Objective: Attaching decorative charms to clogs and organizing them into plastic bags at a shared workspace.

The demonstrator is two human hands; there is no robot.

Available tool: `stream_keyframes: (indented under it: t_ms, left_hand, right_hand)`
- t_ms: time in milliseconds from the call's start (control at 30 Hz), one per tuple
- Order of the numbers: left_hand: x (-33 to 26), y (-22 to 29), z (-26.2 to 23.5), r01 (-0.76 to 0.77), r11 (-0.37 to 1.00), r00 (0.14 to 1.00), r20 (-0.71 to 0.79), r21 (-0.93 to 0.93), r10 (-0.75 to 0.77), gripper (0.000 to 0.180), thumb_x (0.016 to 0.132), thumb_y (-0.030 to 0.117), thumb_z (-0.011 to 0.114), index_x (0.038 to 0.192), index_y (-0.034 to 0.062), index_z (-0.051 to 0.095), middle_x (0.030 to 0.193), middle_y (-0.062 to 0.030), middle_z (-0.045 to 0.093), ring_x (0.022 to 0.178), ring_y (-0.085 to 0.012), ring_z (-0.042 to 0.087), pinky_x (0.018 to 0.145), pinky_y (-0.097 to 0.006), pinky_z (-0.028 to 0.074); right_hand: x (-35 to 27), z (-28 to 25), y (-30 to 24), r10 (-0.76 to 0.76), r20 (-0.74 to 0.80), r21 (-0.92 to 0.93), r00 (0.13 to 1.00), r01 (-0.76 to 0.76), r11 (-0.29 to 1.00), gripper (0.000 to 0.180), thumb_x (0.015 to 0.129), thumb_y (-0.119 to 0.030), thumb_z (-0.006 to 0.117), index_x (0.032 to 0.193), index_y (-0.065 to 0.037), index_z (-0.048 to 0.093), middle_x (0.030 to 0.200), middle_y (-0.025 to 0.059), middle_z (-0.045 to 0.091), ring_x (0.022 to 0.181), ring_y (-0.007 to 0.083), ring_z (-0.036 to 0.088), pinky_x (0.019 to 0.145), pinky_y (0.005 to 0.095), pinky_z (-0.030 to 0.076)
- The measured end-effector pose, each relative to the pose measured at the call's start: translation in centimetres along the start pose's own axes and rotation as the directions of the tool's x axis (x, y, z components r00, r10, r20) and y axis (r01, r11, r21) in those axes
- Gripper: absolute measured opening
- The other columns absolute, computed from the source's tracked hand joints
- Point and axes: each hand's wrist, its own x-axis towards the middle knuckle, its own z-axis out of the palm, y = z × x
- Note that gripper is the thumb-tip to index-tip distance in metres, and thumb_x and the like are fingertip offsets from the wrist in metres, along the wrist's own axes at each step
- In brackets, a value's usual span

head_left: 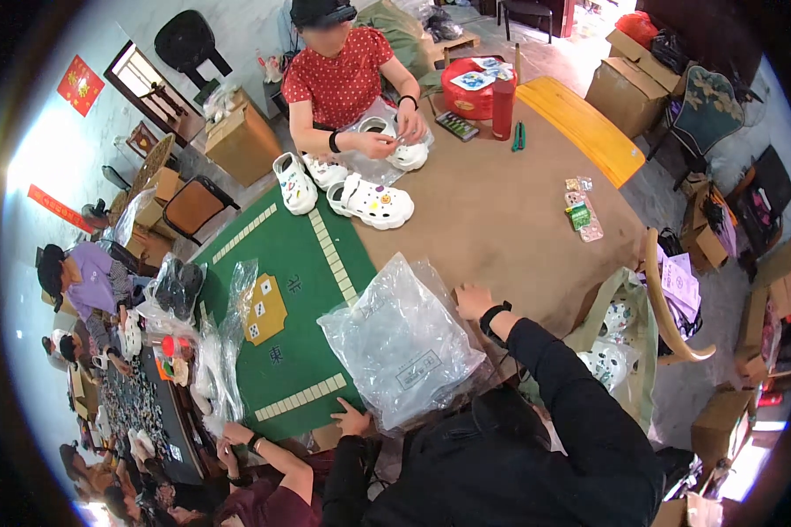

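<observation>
White clogs (371, 200) with coloured charms sat at twelve o'clock before a person in a red dotted top (343, 79). A red round tin (468, 88), red bottle (502, 107) and charm packets (582, 209) (small, colourful) lay toward one o'clock; cardboard boxes (628, 92) stood beyond.

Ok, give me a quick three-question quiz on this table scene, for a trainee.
1. True or false: the left hand holds a pair of scissors.
2. What colour is the mat partly under the stack of clear plastic bags? A red, B green, C blue.
3. Fill in: the person in the red top across the table handles white ____.

Key: 1 false; 2 B; 3 clogs.
</observation>
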Motion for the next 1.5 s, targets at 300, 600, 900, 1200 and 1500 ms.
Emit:
stream_keyframes:
  t_ms: [300, 600, 900, 1200, 1500]
  left_hand:
    - [-0.6, 0.6, -0.5, -0.016, 1.0, 1.0, 0.01, 0.01, 0.016, 0.113, 0.071, 0.044, 0.067, 0.136, 0.0017, -0.015, 0.119, -0.0561, 0.0, 0.11, -0.0679, 0.022, 0.096, -0.06, 0.027]
    - [-0.7, 0.6, -0.9, -0.009, 0.999, 1.0, 0.017, -0.046, 0.01, 0.11, 0.073, 0.042, 0.066, 0.136, 0.0029, -0.016, 0.12, -0.0554, 0.0, 0.112, -0.0677, 0.019, 0.096, -0.06, 0.026]
    - [-1.0, 0.0, -0.4, -0.005, 1.0, 1.0, -0.003, -0.01, 0.005, 0.11, 0.073, 0.043, 0.065, 0.136, 0.0035, -0.016, 0.123, -0.0534, 0.0, 0.113, -0.0667, 0.02, 0.097, -0.059, 0.025]
    - [-0.2, -1.3, 0.6, -0.032, 0.999, 0.999, -0.006, 0.015, 0.032, 0.11, 0.074, 0.048, 0.061, 0.135, 0.0063, -0.02, 0.121, -0.0546, -0.003, 0.107, -0.0651, 0.031, 0.091, -0.059, 0.031]
    - [-1.3, 0.5, -0.7, -0.029, 0.999, 0.999, 0.024, -0.043, 0.03, 0.109, 0.072, 0.037, 0.066, 0.136, 0.0032, -0.016, 0.121, -0.0545, 0.0, 0.11, -0.0669, 0.024, 0.097, -0.056, 0.028]
  right_hand:
    - [0.4, 2.1, -0.1, -0.04, -0.172, -0.249, 0.984, -0.004, 0.969, 0.05, 0.075, -0.016, 0.053, 0.121, -0.002, 0.045, 0.117, 0.0178, 0.046, 0.109, 0.0367, 0.044, 0.083, 0.0454, 0.043]
    - [0.7, 4.1, -0.6, -0.039, -0.257, -0.375, 0.966, -0.062, 0.925, 0.046, 0.082, -0.013, 0.042, 0.127, 0.0, 0.039, 0.127, 0.0227, 0.039, 0.113, 0.0378, 0.041, 0.083, 0.0458, 0.043]
    - [0.2, 4.4, -0.9, 0.01, -0.215, -0.294, 0.977, -0.075, 0.953, 0.045, 0.086, -0.015, 0.038, 0.129, -0.004, 0.039, 0.13, 0.0201, 0.037, 0.117, 0.0391, 0.036, 0.086, 0.0492, 0.039]
    - [-0.4, 3.1, -2.6, -0.157, -0.325, -0.267, 0.933, 0.068, 0.961, 0.037, 0.078, -0.013, 0.047, 0.113, -0.002, 0.051, 0.119, 0.0179, 0.046, 0.107, 0.0337, 0.045, 0.083, 0.0431, 0.04]
    - [-4.1, -0.7, -9.1, -0.18, -0.183, 0.383, 0.967, 0.238, 0.893, 0.04, 0.078, -0.017, 0.056, 0.115, -0.004, 0.05, 0.107, 0.0181, 0.051, 0.092, 0.0346, 0.053, 0.077, 0.0409, 0.045]
